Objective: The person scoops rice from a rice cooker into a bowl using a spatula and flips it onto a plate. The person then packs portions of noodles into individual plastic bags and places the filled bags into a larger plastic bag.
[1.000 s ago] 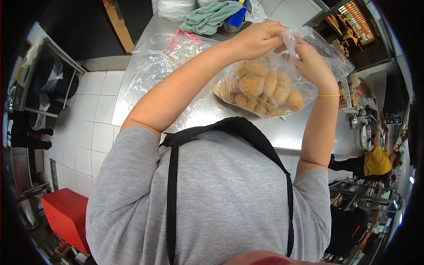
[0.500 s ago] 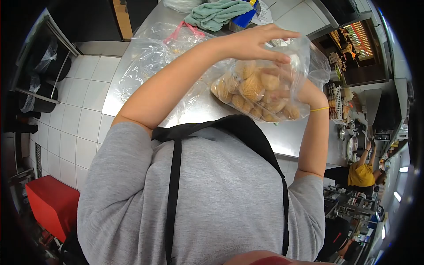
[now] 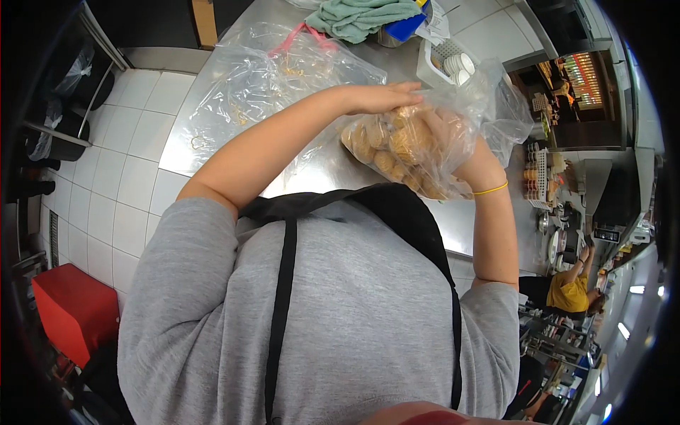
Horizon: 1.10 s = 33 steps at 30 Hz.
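Observation:
A clear plastic bag (image 3: pixel 379 159) holds several golden-brown, rounded food pieces (image 3: pixel 409 144) above the metal table; their exact kind is unclear. My left hand (image 3: pixel 386 98) reaches across from the left and is closed at the bag's upper side, its fingers together against the film. On the other side, my right hand (image 3: pixel 453 134) shows through the plastic, curled around the bag and its pieces. Whether that hand is inside or behind the film I cannot tell. A yellow band (image 3: pixel 491 189) circles my right wrist. Loose film bunches up beyond the hand.
On the metal table (image 3: pixel 333 170) lies a spread clear plastic bag (image 3: pixel 248 85) with pink ties and crumbs. A green cloth (image 3: pixel 358 18), blue object (image 3: pixel 405 27) and white basket (image 3: pixel 432 60) with cups stand at the back. A person in yellow (image 3: pixel 570 287) is far right.
My left hand has drawn back to the left, its spread fingers coming together on the bag. My right hand and the bag's loose end have shifted slightly, and the basket has come into view.

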Each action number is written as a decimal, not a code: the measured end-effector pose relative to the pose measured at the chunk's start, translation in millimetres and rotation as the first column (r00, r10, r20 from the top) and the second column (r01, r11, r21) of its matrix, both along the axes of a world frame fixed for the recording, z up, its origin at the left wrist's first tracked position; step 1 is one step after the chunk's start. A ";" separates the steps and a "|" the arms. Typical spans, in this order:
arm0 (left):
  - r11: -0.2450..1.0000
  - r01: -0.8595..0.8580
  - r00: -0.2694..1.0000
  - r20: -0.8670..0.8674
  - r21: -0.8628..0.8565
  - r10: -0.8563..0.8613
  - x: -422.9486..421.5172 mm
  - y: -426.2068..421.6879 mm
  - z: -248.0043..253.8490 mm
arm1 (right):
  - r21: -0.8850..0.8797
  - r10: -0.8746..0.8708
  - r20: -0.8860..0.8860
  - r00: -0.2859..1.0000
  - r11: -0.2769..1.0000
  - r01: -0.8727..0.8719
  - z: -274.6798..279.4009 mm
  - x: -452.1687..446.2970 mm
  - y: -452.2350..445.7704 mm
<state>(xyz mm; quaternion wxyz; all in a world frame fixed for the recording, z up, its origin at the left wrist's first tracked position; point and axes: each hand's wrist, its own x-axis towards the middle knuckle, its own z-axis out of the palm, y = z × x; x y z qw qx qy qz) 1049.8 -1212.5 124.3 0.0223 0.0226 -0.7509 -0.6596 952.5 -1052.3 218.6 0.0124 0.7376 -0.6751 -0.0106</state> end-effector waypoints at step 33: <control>0.953 -0.290 0.774 -0.607 -0.089 0.179 -6.4 11.7 13.1 | 0.098 -0.162 0.612 0.774 0.987 0.129 -21.0 -19.9 -9.9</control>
